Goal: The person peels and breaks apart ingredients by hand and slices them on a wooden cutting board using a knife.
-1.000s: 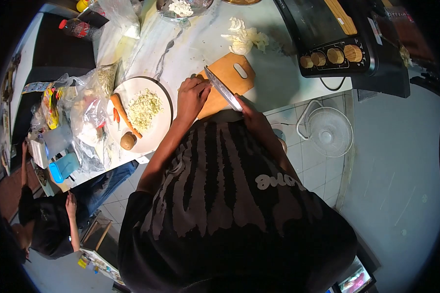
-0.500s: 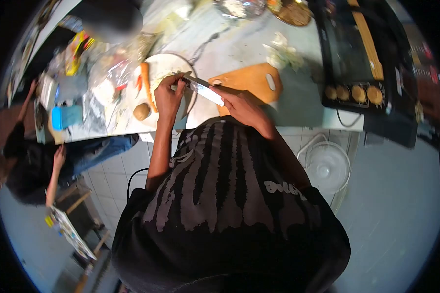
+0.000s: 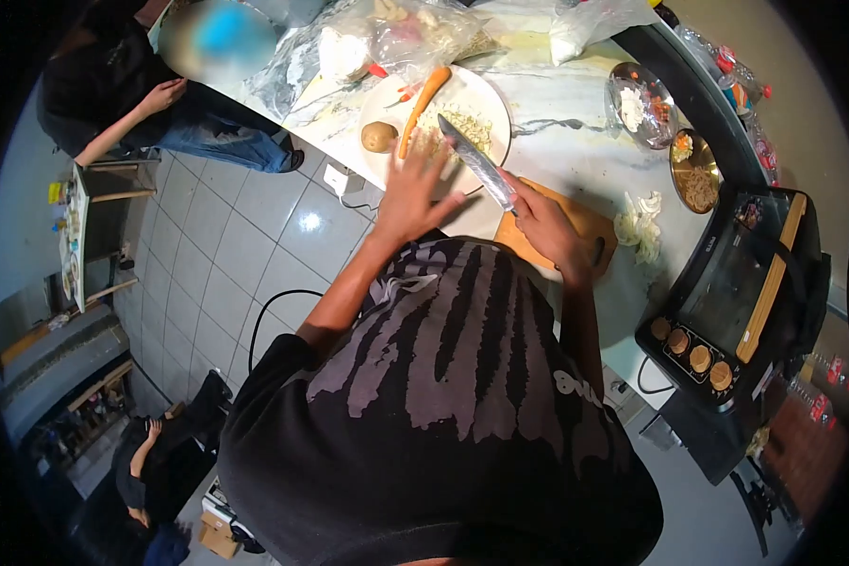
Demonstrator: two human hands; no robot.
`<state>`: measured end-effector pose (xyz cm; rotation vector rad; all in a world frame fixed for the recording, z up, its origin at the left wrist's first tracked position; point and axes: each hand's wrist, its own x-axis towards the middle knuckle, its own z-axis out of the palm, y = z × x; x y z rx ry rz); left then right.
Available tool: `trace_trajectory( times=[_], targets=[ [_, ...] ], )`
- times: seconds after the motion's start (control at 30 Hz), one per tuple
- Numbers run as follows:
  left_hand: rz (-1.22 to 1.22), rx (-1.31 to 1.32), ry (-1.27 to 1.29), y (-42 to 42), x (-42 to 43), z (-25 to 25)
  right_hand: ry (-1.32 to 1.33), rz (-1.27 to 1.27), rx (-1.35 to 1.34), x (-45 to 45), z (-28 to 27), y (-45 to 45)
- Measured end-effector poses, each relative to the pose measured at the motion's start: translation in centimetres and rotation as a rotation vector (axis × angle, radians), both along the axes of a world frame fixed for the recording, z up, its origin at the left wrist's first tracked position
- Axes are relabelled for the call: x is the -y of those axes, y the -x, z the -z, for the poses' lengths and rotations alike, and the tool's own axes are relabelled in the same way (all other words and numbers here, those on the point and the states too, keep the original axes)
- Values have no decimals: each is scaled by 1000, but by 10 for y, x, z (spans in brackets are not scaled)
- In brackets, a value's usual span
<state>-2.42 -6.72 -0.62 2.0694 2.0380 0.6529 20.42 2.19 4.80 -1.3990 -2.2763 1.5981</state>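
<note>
My right hand [image 3: 545,224] is wrapped around the handle of a kitchen knife [image 3: 476,158], its blade pointing up and left over the plate's edge. Fingers spread, my left hand [image 3: 413,196] hovers at the near rim of the white plate [image 3: 496,104], holding nothing. On that plate lie a carrot [image 3: 432,88], a brown potato [image 3: 379,138], small red chilies [image 3: 406,94] and a heap of pale chopped vegetable [image 3: 472,128]. Partly under my right arm is a wooden cutting board [image 3: 575,229] with a handle slot.
Pale leaves [image 3: 640,226] lie right of the board. Behind them are a bowl of ingredients [image 3: 643,104] and a metal dish [image 3: 696,174]. A black electric griddle [image 3: 726,274] stands at right. Plastic bags [image 3: 424,38] sit behind the plate. Another person [image 3: 113,104] is at left.
My left hand has come away from the knife blade and its fingers have spread. The knife stays in my right hand. The camera view has turned, shifting the whole scene.
</note>
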Motion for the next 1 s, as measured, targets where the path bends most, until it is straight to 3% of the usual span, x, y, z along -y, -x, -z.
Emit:
trace_trajectory(
  times=[0.07, 0.2, 0.27, 0.3, 0.4, 0.53, 0.67, 0.87, 1.0],
  targets=[
    [106, 36, 25, -15, -7, 2, -51, 49, -117, -1, -4, -8],
    [-132, 100, -104, -15, -31, 11, -50, 182, -232, 7, -9, -42],
    [-82, 204, -144, -18, -44, 2, -99, 438, 151, 12, -19, -59],
    [-54, 249, -203, -27, -50, -10, -394, 470, -192, 19, 21, -84],
    [162, 406, -30, -48, -63, -16, -562, 602, -100, 44, 55, -124],
    [392, 357, 42, -91, -81, -3, -492, 603, -13, 88, 66, -152],
    [539, 252, 114, -111, -90, 5, -238, 640, 142, 118, 59, -149],
    [647, 77, -88, -111, -68, 28, -349, 703, -27, 148, 77, -144],
    [635, 132, -30, -108, -70, 20, -300, 725, -35, 149, 77, -141]
  ],
)
